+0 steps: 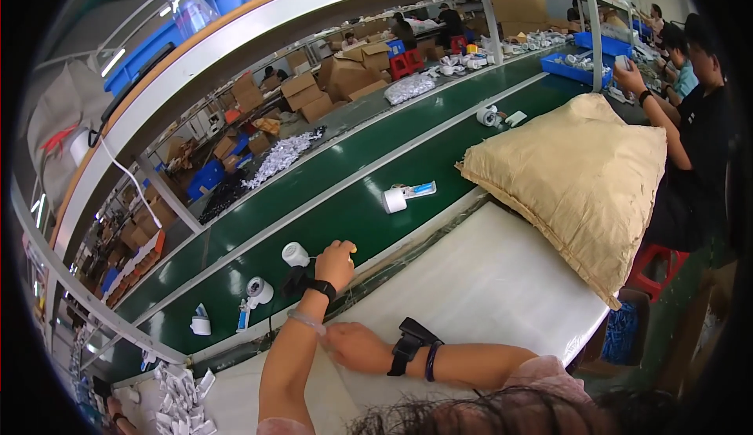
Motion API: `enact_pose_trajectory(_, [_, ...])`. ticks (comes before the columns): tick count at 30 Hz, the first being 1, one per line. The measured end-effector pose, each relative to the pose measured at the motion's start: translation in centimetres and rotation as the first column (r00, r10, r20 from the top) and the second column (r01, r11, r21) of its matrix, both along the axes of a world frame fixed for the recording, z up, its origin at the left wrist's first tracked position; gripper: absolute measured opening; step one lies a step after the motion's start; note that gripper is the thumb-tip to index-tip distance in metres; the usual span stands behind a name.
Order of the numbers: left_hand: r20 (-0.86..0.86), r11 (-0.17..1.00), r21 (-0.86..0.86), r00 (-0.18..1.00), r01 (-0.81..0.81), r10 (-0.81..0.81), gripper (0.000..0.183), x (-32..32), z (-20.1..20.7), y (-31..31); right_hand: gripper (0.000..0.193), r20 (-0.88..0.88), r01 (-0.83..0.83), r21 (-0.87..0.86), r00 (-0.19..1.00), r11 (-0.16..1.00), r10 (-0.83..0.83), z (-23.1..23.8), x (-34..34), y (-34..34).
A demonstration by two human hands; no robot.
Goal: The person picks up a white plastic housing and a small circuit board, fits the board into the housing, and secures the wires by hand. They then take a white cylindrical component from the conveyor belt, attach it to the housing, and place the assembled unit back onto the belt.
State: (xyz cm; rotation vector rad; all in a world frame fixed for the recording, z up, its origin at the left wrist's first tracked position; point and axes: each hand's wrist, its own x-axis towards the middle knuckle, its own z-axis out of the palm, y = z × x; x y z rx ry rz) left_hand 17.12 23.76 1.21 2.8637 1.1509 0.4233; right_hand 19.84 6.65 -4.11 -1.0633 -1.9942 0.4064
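My left hand (336, 265) reaches over the near edge of the green conveyor belt, its fingers curled; what they hold, if anything, is hidden. Just left of it lies a white round plastic housing (295, 254), with a thin wire between it and the hand. A black strap sits on my left wrist, and a pale bangle (306, 322) rings the forearm. My right hand (357, 346) is closed above the white worktop, its fingertips against the left forearm by the bangle. I cannot make out anything inside it. The right wrist wears a black strap and a dark band.
Similar white units (260, 291) lie spaced along the belt (345, 219). A large tan sack (576, 184) rests on the worktop (439, 278) at right. White parts (179, 400) are heaped at lower left. A co-worker (702, 121) sits beyond the sack. A shelf frame spans above.
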Motion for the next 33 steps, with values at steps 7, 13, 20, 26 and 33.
enact_pose_trajectory(7, [0.567,0.984,0.065,0.805,0.168,-0.175,0.036,-9.0,4.3,-11.2,0.045,-0.34,0.408,0.014,0.861,0.913,-0.379,0.8,1.6,0.5])
enact_pose_trajectory(13, [0.688,0.941,-0.194,0.722,0.278,-0.071,0.03,-16.6,2.7,-20.4,0.04,-0.061,0.28,0.249,0.96,0.927,-0.274,1.1,1.8,-0.2])
enact_pose_trajectory(20, [0.421,0.888,-0.458,0.873,-0.031,0.247,0.045,-19.7,0.0,-21.6,0.026,0.196,0.046,0.326,0.974,0.944,-0.115,2.4,1.3,-1.2])
enact_pose_trajectory(26, [0.029,0.995,-0.082,0.998,-0.055,0.057,0.054,-15.2,0.1,-21.6,0.029,0.16,-0.076,0.36,0.987,0.93,0.019,2.4,0.8,-1.1])
enact_pose_trajectory(33, [0.148,0.947,-0.197,0.947,-0.255,0.286,0.049,-15.1,-0.3,-21.8,0.036,0.332,-0.143,0.335,0.943,0.931,0.025,3.4,1.7,-1.6])
